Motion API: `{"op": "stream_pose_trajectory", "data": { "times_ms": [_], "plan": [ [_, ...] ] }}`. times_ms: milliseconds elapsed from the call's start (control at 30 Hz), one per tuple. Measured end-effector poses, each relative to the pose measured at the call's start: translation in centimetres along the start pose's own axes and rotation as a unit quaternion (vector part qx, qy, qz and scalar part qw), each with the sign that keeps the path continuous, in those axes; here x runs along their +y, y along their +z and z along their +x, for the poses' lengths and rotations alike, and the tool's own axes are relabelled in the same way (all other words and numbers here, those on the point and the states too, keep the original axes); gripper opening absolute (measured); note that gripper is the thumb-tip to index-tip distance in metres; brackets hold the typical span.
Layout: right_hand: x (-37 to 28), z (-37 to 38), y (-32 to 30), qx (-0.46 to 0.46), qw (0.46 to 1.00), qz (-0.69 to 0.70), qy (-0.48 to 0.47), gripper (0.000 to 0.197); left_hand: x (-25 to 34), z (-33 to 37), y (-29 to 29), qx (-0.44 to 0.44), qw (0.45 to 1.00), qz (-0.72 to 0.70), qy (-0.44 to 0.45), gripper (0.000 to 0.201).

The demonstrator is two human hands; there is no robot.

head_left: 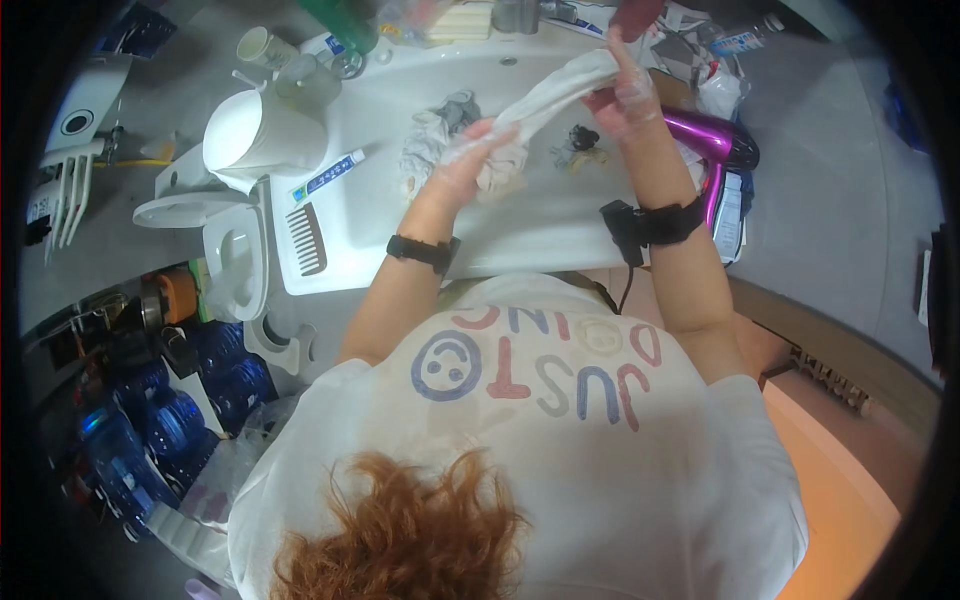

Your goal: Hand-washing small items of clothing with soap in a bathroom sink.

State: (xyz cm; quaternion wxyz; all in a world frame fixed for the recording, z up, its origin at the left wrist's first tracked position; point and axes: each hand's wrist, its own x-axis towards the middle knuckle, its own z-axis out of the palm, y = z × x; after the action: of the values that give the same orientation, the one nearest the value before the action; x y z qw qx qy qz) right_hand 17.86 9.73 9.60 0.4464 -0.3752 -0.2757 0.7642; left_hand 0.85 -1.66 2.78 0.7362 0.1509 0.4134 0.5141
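Note:
A long, narrow white cloth (560, 92), shaped like a sock, is stretched slantwise over the sink (380, 262). My left hand (472, 162) is closed on its lower left end. At the upper right end my right hand (628, 98) grips it, with one finger pointing up. Something clear and shiny covers both hands; whether it is thin gloves or suds I cannot tell. Crumpled grey and white cloths (428, 140) lie in the basin beside my left hand. Between my hands, lower down, a small black and tan bundle (582, 145) rests in the basin.
A toothpaste tube (328, 177), a comb (306, 240) and a white bucket-like container (258, 138) are at the left rim. A purple hair dryer (705, 135) lies to the right. A green bottle (340, 22) and a red object (637, 16) are at the back.

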Motion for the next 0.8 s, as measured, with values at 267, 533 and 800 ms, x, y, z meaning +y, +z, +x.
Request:
{"op": "stream_pose_trajectory", "data": {
  "times_ms": [267, 533, 800],
  "plan": [
    [8.5, -2.3, 1.1, -0.071, 0.867, -0.383, -0.31, 0.042, -0.4, 1.7, 1.9, 0.021, 0.975, -0.221, 0.018, 0.037],
    [9.6, -0.9, 2.0, 0.003, 0.776, -0.58, -0.25, 0.025, -0.5, 0.7, 5.1, 0.053, 0.994, -0.099, 0.009, 0.041],
    [9.0, 2.3, -0.8, 0.078, 0.889, -0.45, -0.019, 0.056, 0.5, -0.4, 2.5, 0.05, 0.989, -0.132, -0.053, 0.03]
  ]
}}
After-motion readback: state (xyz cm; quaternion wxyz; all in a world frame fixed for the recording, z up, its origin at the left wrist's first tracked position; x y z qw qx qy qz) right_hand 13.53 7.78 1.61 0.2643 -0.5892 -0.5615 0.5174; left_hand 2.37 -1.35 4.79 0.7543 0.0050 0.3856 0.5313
